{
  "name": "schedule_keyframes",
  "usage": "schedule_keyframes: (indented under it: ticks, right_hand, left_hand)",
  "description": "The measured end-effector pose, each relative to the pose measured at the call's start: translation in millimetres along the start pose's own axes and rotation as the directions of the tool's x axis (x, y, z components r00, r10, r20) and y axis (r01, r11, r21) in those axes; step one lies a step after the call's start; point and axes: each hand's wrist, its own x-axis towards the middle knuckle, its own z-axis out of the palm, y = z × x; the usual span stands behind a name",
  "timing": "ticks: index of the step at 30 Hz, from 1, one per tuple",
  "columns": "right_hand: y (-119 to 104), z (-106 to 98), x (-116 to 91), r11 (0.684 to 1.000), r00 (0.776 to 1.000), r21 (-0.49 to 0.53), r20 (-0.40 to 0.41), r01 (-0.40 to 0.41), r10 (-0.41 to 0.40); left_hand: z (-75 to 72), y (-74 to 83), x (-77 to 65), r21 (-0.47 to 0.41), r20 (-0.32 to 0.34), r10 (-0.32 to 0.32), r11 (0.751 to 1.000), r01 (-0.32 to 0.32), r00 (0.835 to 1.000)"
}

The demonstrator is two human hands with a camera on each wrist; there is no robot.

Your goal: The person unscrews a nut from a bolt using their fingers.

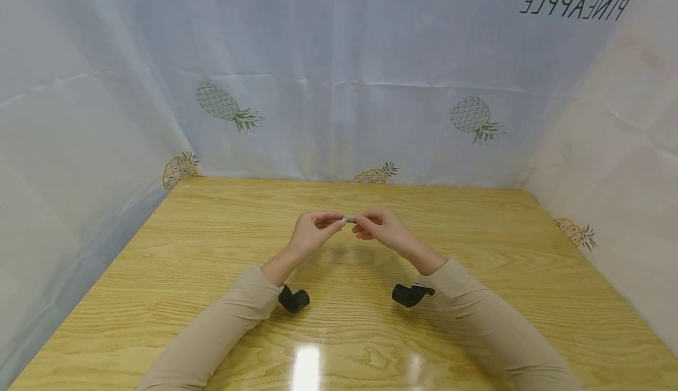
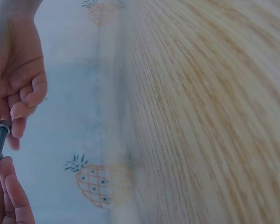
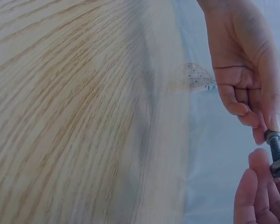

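My left hand (image 1: 311,230) and right hand (image 1: 388,229) meet fingertip to fingertip above the table, with a short metal bolt (image 1: 349,219) lying level between them. Thumb and fingers of the left hand pinch the bolt at its head end, seen in the right wrist view. At the other end my right hand pinches a hex nut (image 3: 277,168), and the bolt's tip sticks out a little past it. Bare thread shows between head and nut. In the left wrist view, the nut (image 2: 5,125) sits at the right hand's fingertips, and the left fingers partly hide the head.
Under the hands lies a wood-grain table (image 1: 212,232). A pale cloth (image 1: 339,126) printed with pineapples hangs behind it and along both sides. Black devices (image 1: 293,301) sit at the wrists, below the beige sleeves (image 1: 228,320).
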Motion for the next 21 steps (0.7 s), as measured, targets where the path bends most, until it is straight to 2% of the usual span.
schedule_keyframes:
  ticks: [6, 15, 21]
  right_hand:
    - [1.8, -0.2, 0.0, 0.998, 0.998, -0.027, -0.032, 0.049, -0.050]
    - [1.2, -0.2, 1.0, 1.000, 1.000, 0.027, -0.004, 0.005, -0.005]
    - [1.8, -0.3, 0.6, 0.999, 0.999, -0.010, -0.023, 0.032, -0.032]
  left_hand:
    - [-0.1, 0.9, 0.7, -0.011, 0.003, -0.001, 1.000, 0.001, 1.000]
    - [-0.8, 2.3, 0.2, -0.016, -0.002, -0.015, 1.000, 0.015, 1.000]
    - [-1.3, 0.9, 0.4, -0.011, -0.001, 0.003, 1.000, -0.003, 1.000]
